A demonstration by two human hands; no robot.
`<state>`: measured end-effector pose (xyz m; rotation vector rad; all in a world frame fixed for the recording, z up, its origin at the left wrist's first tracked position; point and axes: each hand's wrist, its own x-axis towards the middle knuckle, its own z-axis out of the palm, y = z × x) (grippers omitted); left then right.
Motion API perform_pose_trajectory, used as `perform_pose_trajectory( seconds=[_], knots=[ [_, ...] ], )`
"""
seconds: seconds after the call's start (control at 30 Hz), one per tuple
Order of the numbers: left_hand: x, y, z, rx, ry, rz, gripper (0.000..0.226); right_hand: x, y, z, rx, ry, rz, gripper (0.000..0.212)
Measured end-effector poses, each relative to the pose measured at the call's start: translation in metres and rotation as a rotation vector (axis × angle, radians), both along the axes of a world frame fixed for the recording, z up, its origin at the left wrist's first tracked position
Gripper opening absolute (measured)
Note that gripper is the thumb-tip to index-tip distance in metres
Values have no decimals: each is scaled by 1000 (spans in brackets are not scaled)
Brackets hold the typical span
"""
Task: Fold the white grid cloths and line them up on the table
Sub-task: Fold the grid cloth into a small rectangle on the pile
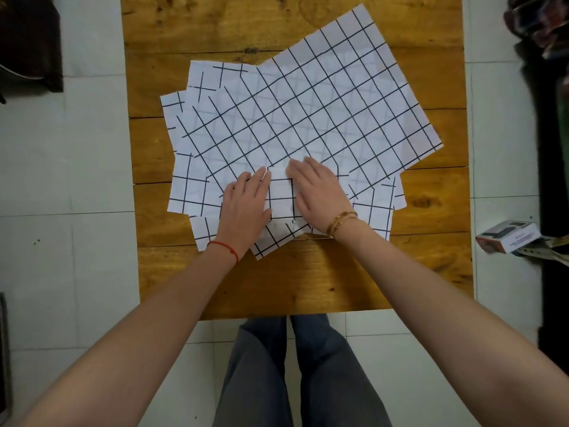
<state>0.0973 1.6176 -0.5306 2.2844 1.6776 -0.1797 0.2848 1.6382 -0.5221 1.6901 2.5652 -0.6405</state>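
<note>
Several white cloths with a black grid lie in a loose, fanned pile on the wooden table (pixel 308 278). The top cloth (pixel 308 109) is spread flat and turned at an angle, its far corner reaching toward the table's back right. Other grid cloths (pixel 191 192) stick out beneath it at the left and near sides. My left hand (pixel 246 204) lies flat with straight fingers on the pile's near edge. My right hand (pixel 317 192) lies flat beside it, fingers on the top cloth's near corner. A narrow strip of cloth shows between the two hands.
White tiled floor surrounds the table. A small box (pixel 508 235) lies on the floor at the right, beside dark clutter along the right edge. A dark object (pixel 27 41) sits at the top left. Bare wood shows at the table's near and far ends.
</note>
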Motion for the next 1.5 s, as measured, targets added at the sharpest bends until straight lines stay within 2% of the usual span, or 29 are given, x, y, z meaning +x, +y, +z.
perform_pose_trajectory(
  seconds=[0.1,0.23,0.4,0.63,0.83,0.9,1.03,1.13,1.23,1.5],
  knots=[
    [-8,-3,-7,-40,92,-34,76,-21,-3,-6,-86,-173,80,58],
    [-12,-3,-8,-54,150,-68,75,-31,-7,-9,-151,-251,87,58],
    [-11,-3,-6,-86,157,-49,77,-14,-15,-5,-143,-265,13,56],
    [-16,-2,-8,-86,136,-61,74,38,-33,1,-105,-266,-298,55],
    [-15,-2,-4,-102,150,-78,72,33,-35,3,-65,-188,-387,56],
    [-13,-5,1,-47,93,-67,66,24,-38,6,-60,-146,-351,53],
    [-15,-29,4,118,-36,-106,50,3,-54,8,-77,-149,-101,50],
    [-20,-53,1,69,12,-128,52,-13,-68,5,-105,-186,47,52],
    [-22,-66,0,-23,94,-110,56,-25,-78,1,-149,-229,108,53],
    [-26,-70,3,-85,166,-104,72,6,-93,0,-158,-294,64,52]
  ],
)
